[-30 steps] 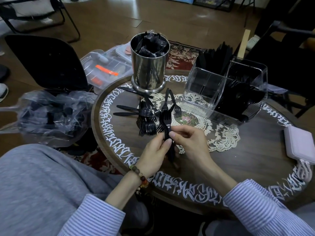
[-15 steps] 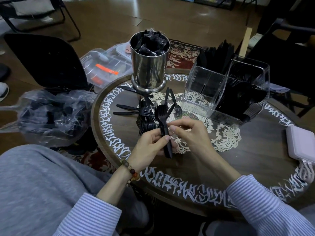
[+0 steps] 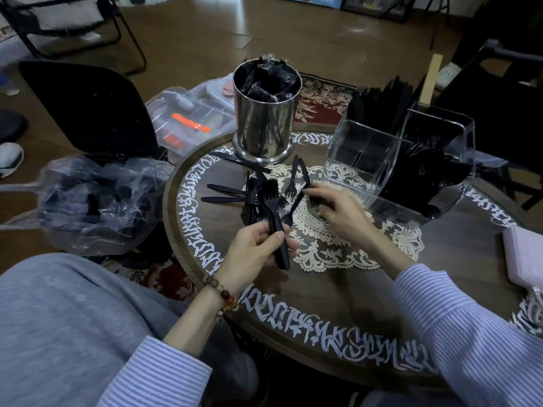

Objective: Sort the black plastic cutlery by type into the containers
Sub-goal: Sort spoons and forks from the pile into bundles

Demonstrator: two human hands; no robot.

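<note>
My left hand grips a stack of black forks by the handles, tines pointing away, above the round table. My right hand reaches over the lace doily and pinches a loose black fork by its handle end. More loose forks and a black knife lie near the steel canister, which holds black wrapped pieces. The clear divided organizer stands at the right, with black knives at its back and dark cutlery in its right compartment.
A clear plastic bag with dark items lies left of the table. Behind it are a black chair seat and a clear plastic box. A pale flat device sits at the table's right edge.
Both hands held the fork stack together before. My right hand has let go and moved right and forward to a loose fork, while my left hand keeps the stack.
</note>
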